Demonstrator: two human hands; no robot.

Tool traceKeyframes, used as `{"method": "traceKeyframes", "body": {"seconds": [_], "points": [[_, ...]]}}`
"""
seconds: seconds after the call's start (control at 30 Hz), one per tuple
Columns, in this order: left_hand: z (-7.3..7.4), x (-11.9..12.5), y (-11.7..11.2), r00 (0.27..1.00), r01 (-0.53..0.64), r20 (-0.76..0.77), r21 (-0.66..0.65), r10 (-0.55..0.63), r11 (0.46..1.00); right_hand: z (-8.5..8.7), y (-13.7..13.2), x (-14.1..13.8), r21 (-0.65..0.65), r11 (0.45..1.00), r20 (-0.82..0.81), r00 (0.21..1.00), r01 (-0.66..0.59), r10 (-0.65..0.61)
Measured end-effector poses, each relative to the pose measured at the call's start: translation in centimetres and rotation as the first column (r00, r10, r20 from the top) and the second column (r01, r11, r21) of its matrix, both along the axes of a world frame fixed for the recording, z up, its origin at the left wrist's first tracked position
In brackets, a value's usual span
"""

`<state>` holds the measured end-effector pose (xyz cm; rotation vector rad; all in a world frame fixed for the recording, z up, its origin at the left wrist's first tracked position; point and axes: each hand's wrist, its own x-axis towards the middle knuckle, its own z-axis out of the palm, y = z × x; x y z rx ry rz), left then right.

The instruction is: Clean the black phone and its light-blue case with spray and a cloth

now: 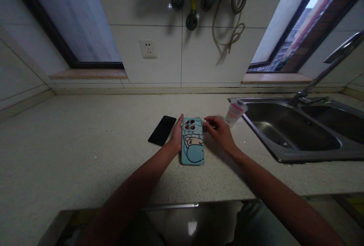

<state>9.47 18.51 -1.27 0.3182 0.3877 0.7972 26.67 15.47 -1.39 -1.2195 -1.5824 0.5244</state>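
Note:
A light blue phone case (193,151) with a cartoon animal drawing and a camera cutout is held up over the counter, its back facing me. My left hand (177,135) grips it along the left edge, fingers behind it. At its upper right corner, my right hand (221,131) has thumb and forefinger pinched close together; whether they touch the case or hold something small, I cannot make out. Through the cutout holes a reddish brown tone shows. Left of the case lies a black phone (162,130), flat and dark, partly behind my left hand.
A clear plastic cup (236,111) with red print stands tilted near the sink's (273,155) left rim. The faucet (321,75) rises behind the sink. Pipes and a hose hang on the tiled wall above a socket (148,49). The counter's front edge (227,200) lies close to me.

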Motion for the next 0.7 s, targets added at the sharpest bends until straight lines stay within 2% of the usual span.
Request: {"method": "traceKeyframes", "body": {"seconds": [0.1, 0.2, 0.33, 0.47, 0.6, 0.7], "points": [[0.0, 0.1, -0.3, 0.997, 0.079, 0.009, -0.007, -0.079, 0.997, 0.0, 0.2, 0.2, 0.017, 0.999, -0.096, 0.994, 0.05, -0.048], [0.0, 0.3, -0.5, 0.989, 0.149, -0.001, -0.015, -0.149, 0.989, 0.0, 0.0, 0.1, 0.078, 0.995, -0.051, 0.997, 0.057, -0.054], [-0.2, 0.8, -0.8, 0.987, 0.153, -0.036, -0.012, -0.154, 0.988, 0.0, -0.4, -0.5, 0.163, 0.985, 0.083, 0.996, -0.058, 0.045], [-0.3, 1.3, -1.1, 0.993, 0.106, -0.045, -0.054, -0.108, 0.993, 0.0, -0.9, -1.0, 0.276, 0.94, 0.23, 0.963, -0.202, 0.139], [-0.3, 1.6, -1.5, 0.996, 0.063, -0.053, -0.107, -0.069, 0.992, -0.1, -1.2, -1.2, 0.312, 0.885, 0.349, 0.908, -0.346, 0.232], [-0.3, 1.7, -1.8, 0.997, 0.058, -0.051, -0.14, -0.066, 0.988, -0.1, -1.3, -1.3, 0.327, 0.862, 0.39, 0.886, -0.387, 0.251]]}}
